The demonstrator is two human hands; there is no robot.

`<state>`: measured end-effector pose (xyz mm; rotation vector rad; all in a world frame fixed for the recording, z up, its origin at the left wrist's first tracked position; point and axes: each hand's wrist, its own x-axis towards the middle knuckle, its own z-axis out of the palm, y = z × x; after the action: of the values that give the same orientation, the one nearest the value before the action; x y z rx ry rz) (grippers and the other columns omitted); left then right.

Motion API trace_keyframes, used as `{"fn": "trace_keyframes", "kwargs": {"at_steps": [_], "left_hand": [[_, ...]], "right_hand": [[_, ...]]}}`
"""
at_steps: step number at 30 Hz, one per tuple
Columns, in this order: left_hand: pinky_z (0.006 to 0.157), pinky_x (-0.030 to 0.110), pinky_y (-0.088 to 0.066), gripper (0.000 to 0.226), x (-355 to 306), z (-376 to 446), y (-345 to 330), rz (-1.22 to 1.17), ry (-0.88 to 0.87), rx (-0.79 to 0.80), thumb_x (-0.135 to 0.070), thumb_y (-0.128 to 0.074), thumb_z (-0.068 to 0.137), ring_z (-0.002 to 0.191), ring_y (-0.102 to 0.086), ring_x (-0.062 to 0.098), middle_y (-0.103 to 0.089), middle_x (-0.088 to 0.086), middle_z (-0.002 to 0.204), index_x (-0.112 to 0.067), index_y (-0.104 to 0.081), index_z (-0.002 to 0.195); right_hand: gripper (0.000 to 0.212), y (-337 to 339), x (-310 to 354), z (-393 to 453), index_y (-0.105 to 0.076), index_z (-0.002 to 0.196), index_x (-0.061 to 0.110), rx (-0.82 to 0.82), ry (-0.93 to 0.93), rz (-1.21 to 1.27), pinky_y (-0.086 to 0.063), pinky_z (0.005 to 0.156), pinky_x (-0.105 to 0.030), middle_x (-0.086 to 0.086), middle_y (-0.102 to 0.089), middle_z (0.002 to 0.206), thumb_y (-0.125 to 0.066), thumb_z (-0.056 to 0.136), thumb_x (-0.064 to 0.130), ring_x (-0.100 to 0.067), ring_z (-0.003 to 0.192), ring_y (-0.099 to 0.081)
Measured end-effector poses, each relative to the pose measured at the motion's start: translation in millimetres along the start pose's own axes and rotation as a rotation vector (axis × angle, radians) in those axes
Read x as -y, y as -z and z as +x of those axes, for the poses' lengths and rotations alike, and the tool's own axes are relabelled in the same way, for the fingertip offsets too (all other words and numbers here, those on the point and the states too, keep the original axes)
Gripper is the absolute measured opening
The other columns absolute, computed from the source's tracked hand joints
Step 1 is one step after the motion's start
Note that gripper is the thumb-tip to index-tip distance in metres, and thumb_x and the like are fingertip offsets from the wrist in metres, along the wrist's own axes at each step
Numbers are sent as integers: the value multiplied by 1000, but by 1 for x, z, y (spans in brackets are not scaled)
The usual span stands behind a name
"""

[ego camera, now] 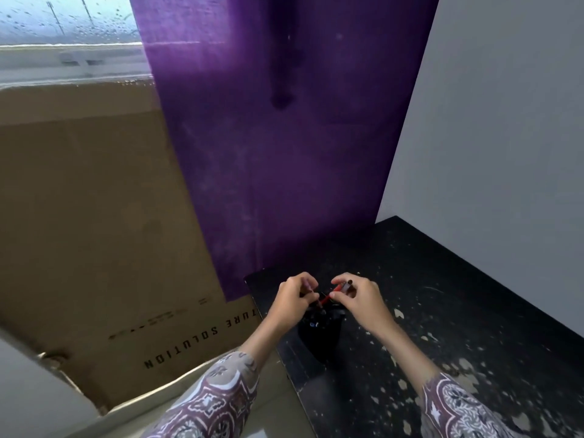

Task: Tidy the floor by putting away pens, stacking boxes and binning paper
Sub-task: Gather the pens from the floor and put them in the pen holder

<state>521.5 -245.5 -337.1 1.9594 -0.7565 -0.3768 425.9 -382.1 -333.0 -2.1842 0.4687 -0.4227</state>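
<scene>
Two hands work close together over a black speckled shelf (458, 305), patterned sleeves nearest the camera; the left hand (292, 303) has its fingers curled around what look like dark pens, though blur hides how many; the right hand (360, 298) pinches a red pen (331, 294) between thumb and fingertips, its dark end poking up past the fingers; the red pen bridges the gap between both hands, angled down toward the left one; directly beneath them sits a black pen holder (319, 338), standing on the shelf near its left edge, and a few dark pens seem to be in it already, but the dark interior makes that hard to confirm. By my reading the pen part of the tidy-up is well under way, with the red pen yet to go in; whether other pens remain on the floor cannot be told, since little floor shows. Beyond the hands, a large cardboard box (94, 200) printed with lettering leans at the left, not visibly stacked on anything; no bin and no loose paper are in view, so those steps cannot be judged; behind hangs a purple curtain (271, 153), beside a grey wall (505, 105) and a rain-spotted window (63, 17).
</scene>
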Motion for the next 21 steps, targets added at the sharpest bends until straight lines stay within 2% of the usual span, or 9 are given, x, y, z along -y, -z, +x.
{"fn": "trace_keyframes", "kwargs": {"at_steps": [3, 6, 10, 13, 15, 18, 21], "left_hand": [[60, 5, -43, 3, 4, 2, 3, 18, -18, 26, -6, -59, 88, 65, -58, -7, -61, -8, 71, -9, -60, 87], [60, 6, -43, 12, -2, 5, 7, 34, -50, 61, -6, -56, 89, 64, -58, -6, -63, -8, 70, -12, -58, 79], [57, 4, -41, 25, -7, 9, 11, 73, -83, 98, -6, -54, 90, 61, -55, -9, -58, -11, 66, -23, -53, 72], [60, 12, -41, 21, -5, 9, 9, 112, -74, 127, -4, -52, 89, 66, -50, 2, -55, -8, 71, -20, -51, 75], [65, 19, -42, 21, -4, 8, 6, 109, -65, 133, -3, -50, 89, 69, -48, 7, -53, -4, 73, -20, -49, 76], [58, 11, -39, 27, -5, 8, 3, 85, -61, 115, -2, -49, 90, 63, -45, 3, -51, -8, 69, -23, -48, 73], [53, 8, -36, 23, -5, 7, 1, 85, -66, 119, -3, -48, 91, 60, -42, 2, -49, -9, 66, -21, -48, 76]], "right_hand": [[6, 1, -4, -1, -68, 86, 14, -9, 11, 10, -43, 59, -10, -3, -65, 76, -70, 81, 16, -9, 65, -56], [4, 2, -2, 1, -67, 81, 12, -22, 28, 20, -44, 60, -14, -5, -66, 75, -69, 81, 14, -18, 69, -61], [6, 0, 3, 5, -66, 79, 12, -27, 37, 13, -44, 57, -11, -2, -65, 70, -69, 81, 16, -8, 63, -58], [5, -7, 5, 7, -68, 84, 11, 86, -19, -45, -47, 61, -16, -2, -65, 76, -69, 82, 15, -9, 68, -59], [10, -9, 6, 7, -69, 91, 9, 144, -32, -70, -46, 63, -13, -2, -65, 84, -69, 82, 14, -9, 75, -59], [19, -4, 6, 7, -68, 100, 12, 157, -4, -12, -47, 68, -11, 0, -66, 91, -70, 81, 14, -6, 81, -60], [10, -1, 3, 3, -68, 94, 13, 102, 67, 6, -45, 70, -8, 2, -65, 88, -67, 84, 13, -7, 82, -60]]}}
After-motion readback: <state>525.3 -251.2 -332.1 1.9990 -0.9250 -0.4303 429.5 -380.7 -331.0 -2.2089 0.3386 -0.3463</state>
